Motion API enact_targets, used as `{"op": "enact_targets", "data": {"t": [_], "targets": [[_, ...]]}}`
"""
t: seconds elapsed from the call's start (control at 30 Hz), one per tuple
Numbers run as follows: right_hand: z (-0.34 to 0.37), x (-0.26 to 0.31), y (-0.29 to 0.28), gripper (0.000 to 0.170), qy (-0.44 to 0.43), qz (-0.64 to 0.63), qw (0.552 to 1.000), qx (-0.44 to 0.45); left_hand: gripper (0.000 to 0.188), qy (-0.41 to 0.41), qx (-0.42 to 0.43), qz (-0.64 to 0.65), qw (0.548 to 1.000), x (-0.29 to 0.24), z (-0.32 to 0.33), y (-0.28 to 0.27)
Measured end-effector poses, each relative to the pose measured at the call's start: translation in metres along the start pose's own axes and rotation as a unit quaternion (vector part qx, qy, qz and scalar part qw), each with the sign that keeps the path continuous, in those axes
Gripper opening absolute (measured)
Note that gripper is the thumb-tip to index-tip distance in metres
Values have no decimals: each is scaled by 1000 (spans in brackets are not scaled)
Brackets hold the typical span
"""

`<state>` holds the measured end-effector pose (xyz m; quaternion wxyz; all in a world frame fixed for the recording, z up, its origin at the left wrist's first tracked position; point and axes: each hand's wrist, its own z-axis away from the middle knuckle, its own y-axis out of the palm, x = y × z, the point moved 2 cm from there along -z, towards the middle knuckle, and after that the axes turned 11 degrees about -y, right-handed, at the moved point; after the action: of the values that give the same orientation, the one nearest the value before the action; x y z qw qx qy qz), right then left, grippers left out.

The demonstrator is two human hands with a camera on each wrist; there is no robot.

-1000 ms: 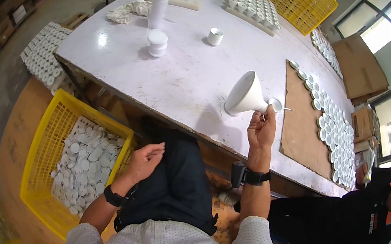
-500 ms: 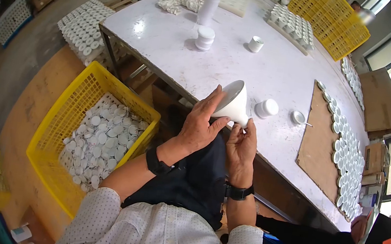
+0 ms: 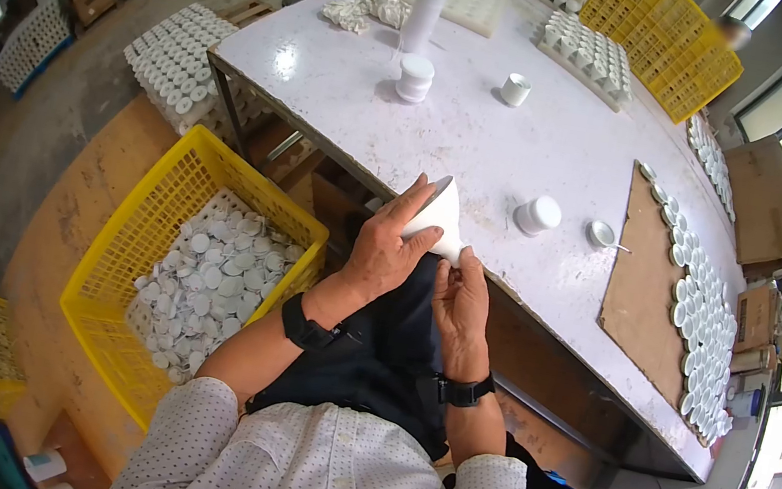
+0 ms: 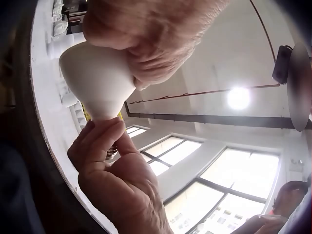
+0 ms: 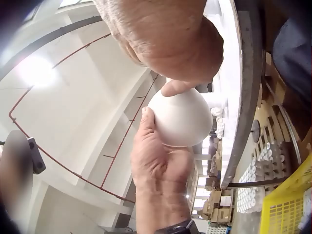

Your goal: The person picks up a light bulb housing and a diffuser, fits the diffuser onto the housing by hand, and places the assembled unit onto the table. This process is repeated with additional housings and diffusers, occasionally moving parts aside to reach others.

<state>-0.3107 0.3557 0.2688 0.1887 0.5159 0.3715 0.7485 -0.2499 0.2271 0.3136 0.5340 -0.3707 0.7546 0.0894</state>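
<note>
A smooth white funnel-shaped piece [image 3: 437, 223], wide at one end and narrowing to a neck, is held tilted over the table's near edge, above the lap. My left hand [image 3: 381, 255] grips its wide part, thumb on the near side and fingers along the rim. At the narrow end, my right hand [image 3: 462, 308] pinches the neck between thumb and fingers. In the left wrist view the funnel-shaped piece [image 4: 100, 80] shows its neck at the right fingertips. The right wrist view shows the left palm under its rounded wall. Beyond the hands stands a short white cylinder [image 3: 538, 215].
A small white dish [image 3: 601, 235] with a thin stick sits beside a brown board [image 3: 645, 303] lined with small white dishes. Further back are a white stack [image 3: 415, 79], a small cup [image 3: 515, 89] and a crumpled cloth [image 3: 365, 12]. A yellow basket [image 3: 92, 286] of white discs stands at left.
The right hand brought the funnel-shaped piece from over the table toward the body. The left hand rose from beside the basket and took hold of its wide part. It has since moved slightly lower and left.
</note>
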Motion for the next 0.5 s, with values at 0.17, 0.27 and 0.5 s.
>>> {"op": "enact_targets", "data": {"t": [0.17, 0.27, 0.5], "targets": [[1, -3, 1, 15, -6, 7, 1000, 10, 49, -15, 0, 23, 1000, 2, 0, 1], [2, -7, 0, 15, -2, 11, 1000, 6, 47, -17, -4, 6, 1000, 3, 0, 1], [-8, -15, -9, 19, 19, -10, 998, -64, 62, -33, 50, -46, 997, 8, -1, -1]]}}
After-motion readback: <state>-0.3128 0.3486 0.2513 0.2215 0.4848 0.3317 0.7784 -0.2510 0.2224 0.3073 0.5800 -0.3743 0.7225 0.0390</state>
